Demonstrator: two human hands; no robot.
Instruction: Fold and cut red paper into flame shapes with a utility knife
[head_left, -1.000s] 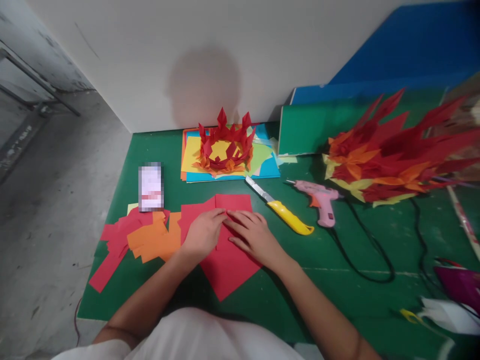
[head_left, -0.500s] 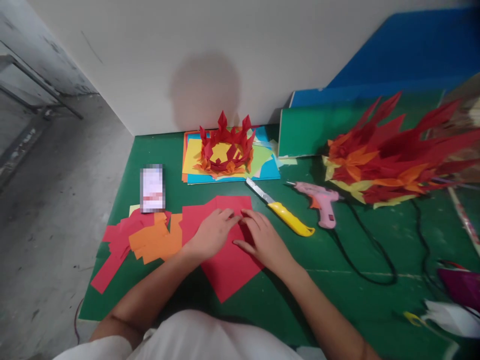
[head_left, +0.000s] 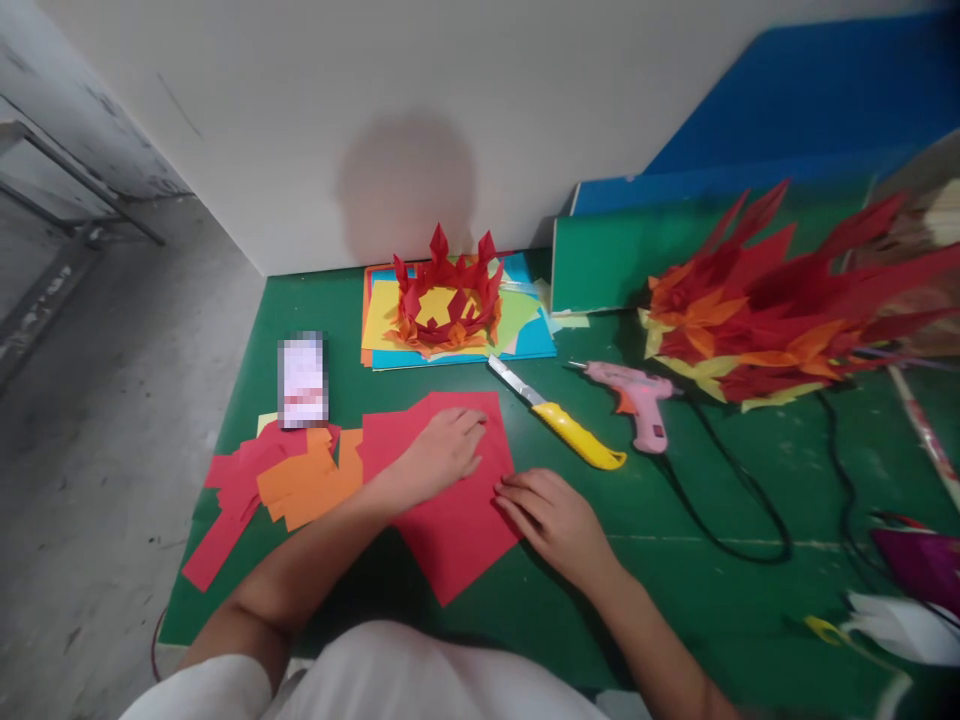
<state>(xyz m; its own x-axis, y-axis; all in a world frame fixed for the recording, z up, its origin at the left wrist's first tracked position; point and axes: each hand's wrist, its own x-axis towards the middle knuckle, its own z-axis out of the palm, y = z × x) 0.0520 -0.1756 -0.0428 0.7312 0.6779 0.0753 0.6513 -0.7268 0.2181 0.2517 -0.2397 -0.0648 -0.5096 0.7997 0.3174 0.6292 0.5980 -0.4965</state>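
Note:
A stack of red paper sheets [head_left: 442, 550] lies on the green tabletop in front of me, turned at differing angles. My left hand [head_left: 448, 448] rests on the upper part of the top sheet, fingers stretched and slightly bent, pressing down. At the sheets' right edge, my right hand [head_left: 553, 515] touches the paper with its fingertips; thumb and index finger are slightly apart. Beyond my hands lies a yellow utility knife [head_left: 574, 433] with its blade out. A pink hot glue gun [head_left: 634, 395] is to the right of it.
Red strips [head_left: 214, 545] and orange paper pieces [head_left: 304, 485] lie left, below a phone [head_left: 303, 382]. A red paper crown [head_left: 442, 335] sits on coloured sheets [head_left: 382, 310] by the wall. A larger flame-shaped paper piece [head_left: 772, 320] stands right. The glue gun's black cord [head_left: 705, 530] loops across the table.
My right hand has moved down and right, from beside my left fingertips to the sheets' right edge. My left hand has shifted slightly and stays on the paper.

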